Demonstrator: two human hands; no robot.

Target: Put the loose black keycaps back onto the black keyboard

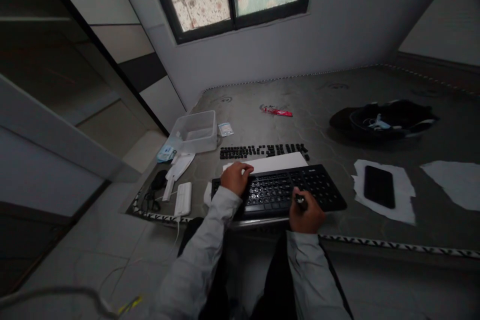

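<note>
A black keyboard lies along the table's front edge, with many of its keycaps off. My left hand rests on its upper left part, fingers curled and thumb near the index finger; what they pinch, if anything, is too small to make out. Over the keyboard's lower right part, my right hand is closed round a dark-handled tool, whose kind I cannot tell. Behind the keyboard is a white sheet or board, partly covered by it. Beyond that, loose black keycaps are laid out in rows.
To the left are a clear plastic box, a white power strip with a cable, and a small packet. A red packaged item lies farther back. On the right are a phone on white paper and a dark bag.
</note>
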